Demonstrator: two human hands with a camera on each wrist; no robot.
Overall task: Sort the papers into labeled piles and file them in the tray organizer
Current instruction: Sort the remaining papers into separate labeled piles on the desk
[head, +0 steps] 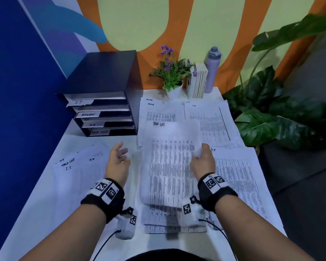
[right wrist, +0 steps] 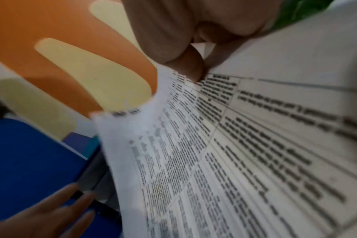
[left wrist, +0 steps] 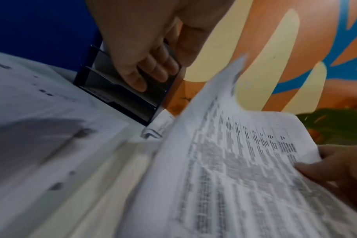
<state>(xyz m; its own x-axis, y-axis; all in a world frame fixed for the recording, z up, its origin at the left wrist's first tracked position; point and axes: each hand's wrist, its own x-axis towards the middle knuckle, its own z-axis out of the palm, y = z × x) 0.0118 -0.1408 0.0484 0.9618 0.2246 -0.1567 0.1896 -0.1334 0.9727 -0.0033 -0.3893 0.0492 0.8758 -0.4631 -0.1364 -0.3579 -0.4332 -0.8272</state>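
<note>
My right hand (head: pixel 200 153) pinches the right edge of a printed sheet headed "Task List" (head: pixel 169 162), lifted above the table and blurred. In the right wrist view the thumb and fingers (right wrist: pixel 194 67) clamp that sheet (right wrist: pixel 224 153). My left hand (head: pixel 119 153) hovers just left of the sheet, fingers relaxed and holding nothing; its fingers (left wrist: pixel 151 72) point toward the black tray organizer (head: pixel 104 102), whose slots read IT, ADMIN, HR and Task List. Sorted piles lie on the table: ADMIN (head: pixel 160 112), IT (head: pixel 209 121), HR (head: pixel 239 178). A mixed stack (head: pixel 79 166) lies at the left.
A potted purple flower (head: pixel 172 76), upright books (head: pixel 199 81) and a lilac bottle (head: pixel 213 70) stand at the table's back edge. A large leafy plant (head: pixel 271 113) crowds the right side. A blue wall panel (head: pixel 17 91) borders the left.
</note>
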